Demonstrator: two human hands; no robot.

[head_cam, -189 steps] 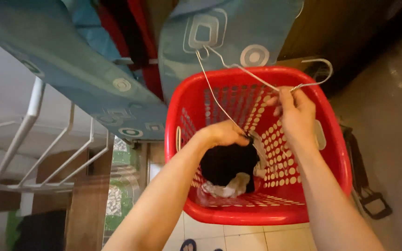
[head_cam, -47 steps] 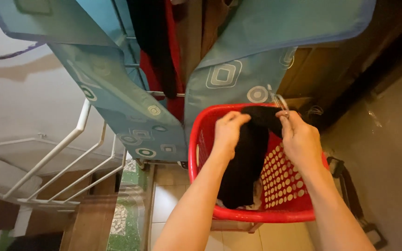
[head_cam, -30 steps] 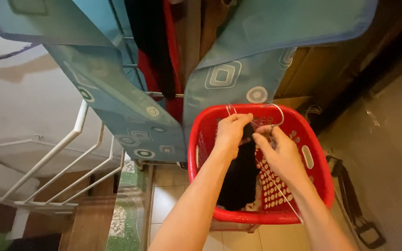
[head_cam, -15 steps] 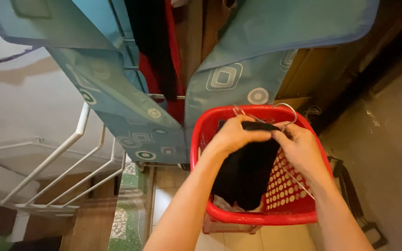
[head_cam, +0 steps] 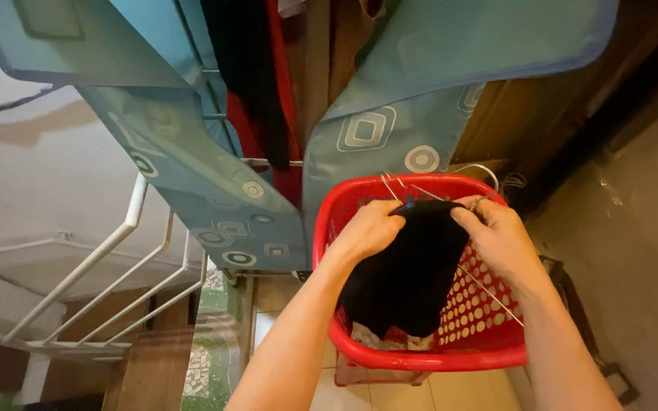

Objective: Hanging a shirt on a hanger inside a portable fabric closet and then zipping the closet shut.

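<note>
Left hand [head_cam: 367,228], right hand [head_cam: 496,236] both clamped on black garment [head_cam: 413,270] over red basket [head_cam: 420,354], lower centre; pale floor tiles [head_cam: 451,392] beneath; teal fabric wardrobe [head_cam: 375,129] above.

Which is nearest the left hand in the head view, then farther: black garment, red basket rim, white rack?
1. Black garment: gripped by the left hand.
2. Red basket rim: just beyond the knuckles.
3. White rack: far off to the left.
</note>
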